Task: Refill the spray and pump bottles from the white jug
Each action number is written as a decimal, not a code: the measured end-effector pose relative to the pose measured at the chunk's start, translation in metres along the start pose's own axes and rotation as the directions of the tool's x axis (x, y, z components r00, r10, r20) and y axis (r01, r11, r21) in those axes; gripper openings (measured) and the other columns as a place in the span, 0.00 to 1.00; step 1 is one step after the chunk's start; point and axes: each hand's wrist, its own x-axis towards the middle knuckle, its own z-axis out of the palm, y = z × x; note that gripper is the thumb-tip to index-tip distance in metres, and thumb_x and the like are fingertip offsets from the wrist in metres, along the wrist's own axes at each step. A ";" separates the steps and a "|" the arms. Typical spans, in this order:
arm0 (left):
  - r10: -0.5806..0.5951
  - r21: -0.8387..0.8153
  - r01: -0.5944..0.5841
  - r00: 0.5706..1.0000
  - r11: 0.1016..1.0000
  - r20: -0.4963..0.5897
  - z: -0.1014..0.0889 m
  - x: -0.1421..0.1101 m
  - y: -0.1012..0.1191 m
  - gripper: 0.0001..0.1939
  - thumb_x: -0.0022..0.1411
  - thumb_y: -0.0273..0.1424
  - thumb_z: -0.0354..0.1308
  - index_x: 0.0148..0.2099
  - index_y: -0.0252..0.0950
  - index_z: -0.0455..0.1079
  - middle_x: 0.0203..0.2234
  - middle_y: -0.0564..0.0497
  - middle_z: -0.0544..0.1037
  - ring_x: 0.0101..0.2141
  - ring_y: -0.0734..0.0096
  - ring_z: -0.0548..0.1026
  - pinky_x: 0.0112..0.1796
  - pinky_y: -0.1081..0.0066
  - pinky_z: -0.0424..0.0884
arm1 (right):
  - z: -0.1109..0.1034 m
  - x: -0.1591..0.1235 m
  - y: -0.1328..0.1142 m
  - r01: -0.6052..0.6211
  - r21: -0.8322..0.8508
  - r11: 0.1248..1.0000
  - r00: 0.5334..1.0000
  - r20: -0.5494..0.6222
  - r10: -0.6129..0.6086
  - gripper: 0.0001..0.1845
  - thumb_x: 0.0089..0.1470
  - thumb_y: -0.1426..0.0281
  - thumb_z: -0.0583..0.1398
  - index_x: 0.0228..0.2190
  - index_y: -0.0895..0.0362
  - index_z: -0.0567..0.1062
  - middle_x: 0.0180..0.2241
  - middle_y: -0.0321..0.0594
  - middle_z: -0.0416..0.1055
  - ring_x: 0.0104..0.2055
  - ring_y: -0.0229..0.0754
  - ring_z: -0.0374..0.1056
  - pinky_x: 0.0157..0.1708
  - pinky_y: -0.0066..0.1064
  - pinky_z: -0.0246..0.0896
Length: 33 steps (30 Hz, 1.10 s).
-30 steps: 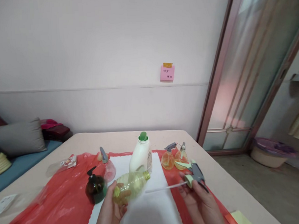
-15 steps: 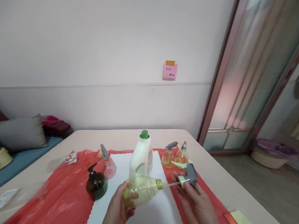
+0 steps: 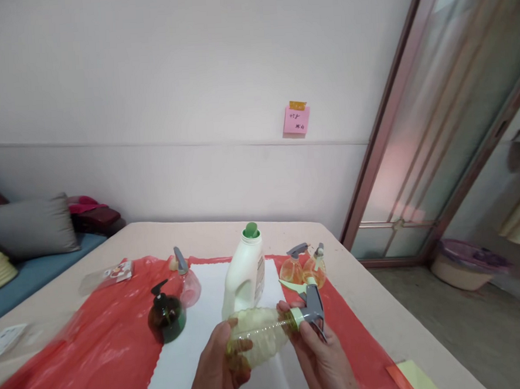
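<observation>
My left hand (image 3: 218,367) is wrapped round a clear yellowish plastic bottle (image 3: 257,338), held on its side above a white cloth (image 3: 199,351). Pinched in my right hand (image 3: 320,358) is a grey and pale green trigger spray head (image 3: 309,309), which sits at the bottle's mouth. Its dip tube is inside the bottle.
A white jug with a green cap (image 3: 245,272) stands just behind the bottle. A dark green pump bottle (image 3: 166,317) and a pink sprayer (image 3: 186,281) stand to the left, two orange sprayers (image 3: 302,268) to the right, all on a red plastic sheet (image 3: 85,358) over the beige table (image 3: 372,305).
The spray head was held apart from the bottle with its tube outside. The tube went into the neck, and the head now sits on the bottle's mouth. Both hands drew together.
</observation>
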 end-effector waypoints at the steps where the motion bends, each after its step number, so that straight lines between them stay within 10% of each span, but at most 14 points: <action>1: 0.017 0.007 -0.017 1.000 1.000 0.004 0.000 0.000 0.000 0.34 0.51 0.54 0.64 0.53 0.39 0.67 0.31 0.46 0.78 0.23 0.74 0.72 0.24 0.75 0.67 | 0.001 0.000 0.000 0.000 -0.002 1.000 1.000 -0.005 0.000 0.19 0.44 0.63 0.71 0.40 0.53 0.79 0.39 0.43 0.78 0.48 0.48 0.71 0.55 0.46 0.59; 8: 0.408 0.113 -0.426 0.899 0.898 0.158 0.000 -0.003 -0.011 0.33 0.46 0.45 0.71 0.53 0.45 0.67 0.50 0.44 0.74 0.43 0.61 0.76 0.40 0.65 0.74 | -0.002 0.006 -0.002 -0.018 0.021 1.000 0.995 -0.095 0.020 0.16 0.46 0.62 0.70 0.37 0.54 0.80 0.38 0.43 0.78 0.44 0.47 0.73 0.50 0.44 0.66; 14: 0.612 0.507 -0.715 0.688 0.481 0.390 -0.008 -0.004 -0.027 0.24 0.56 0.40 0.64 0.56 0.52 0.70 0.66 0.49 0.60 0.62 0.47 0.62 0.57 0.54 0.65 | -0.009 0.009 -0.009 -0.047 0.065 0.997 0.997 -0.061 0.051 0.10 0.49 0.64 0.69 0.32 0.57 0.80 0.33 0.42 0.79 0.35 0.40 0.73 0.41 0.33 0.71; 17: 0.567 0.571 -0.659 0.738 0.490 0.365 -0.009 -0.004 -0.025 0.28 0.56 0.42 0.64 0.59 0.56 0.68 0.69 0.53 0.53 0.59 0.46 0.66 0.53 0.55 0.69 | -0.011 0.009 -0.012 -0.034 0.043 0.999 0.995 -0.094 0.038 0.11 0.46 0.66 0.71 0.32 0.58 0.80 0.35 0.42 0.79 0.37 0.41 0.74 0.41 0.34 0.71; 24: 0.170 0.200 -0.196 0.976 0.960 0.138 0.000 -0.010 0.000 0.42 0.55 0.55 0.60 0.67 0.50 0.55 0.67 0.45 0.58 0.57 0.50 0.69 0.46 0.61 0.73 | -0.012 0.011 -0.013 -0.021 0.038 0.999 0.993 -0.112 0.025 0.18 0.44 0.68 0.71 0.39 0.57 0.79 0.39 0.42 0.79 0.43 0.45 0.74 0.46 0.37 0.70; 29: -0.016 0.254 -0.024 0.987 0.967 0.158 -0.006 -0.004 0.006 0.42 0.44 0.46 0.72 0.60 0.41 0.66 0.58 0.39 0.69 0.47 0.52 0.76 0.33 0.67 0.74 | -0.012 0.013 -0.016 -0.019 0.056 0.998 0.990 -0.136 0.026 0.16 0.46 0.69 0.71 0.38 0.57 0.79 0.37 0.40 0.79 0.42 0.42 0.74 0.40 0.29 0.71; 33: 0.145 0.432 -0.255 0.952 0.865 0.271 -0.013 0.000 -0.004 0.45 0.44 0.41 0.73 0.63 0.44 0.60 0.47 0.43 0.76 0.34 0.64 0.77 0.35 0.66 0.71 | -0.010 0.014 -0.017 -0.020 0.048 0.999 0.982 -0.184 0.029 0.13 0.42 0.68 0.72 0.33 0.58 0.80 0.34 0.40 0.79 0.39 0.40 0.74 0.37 0.26 0.71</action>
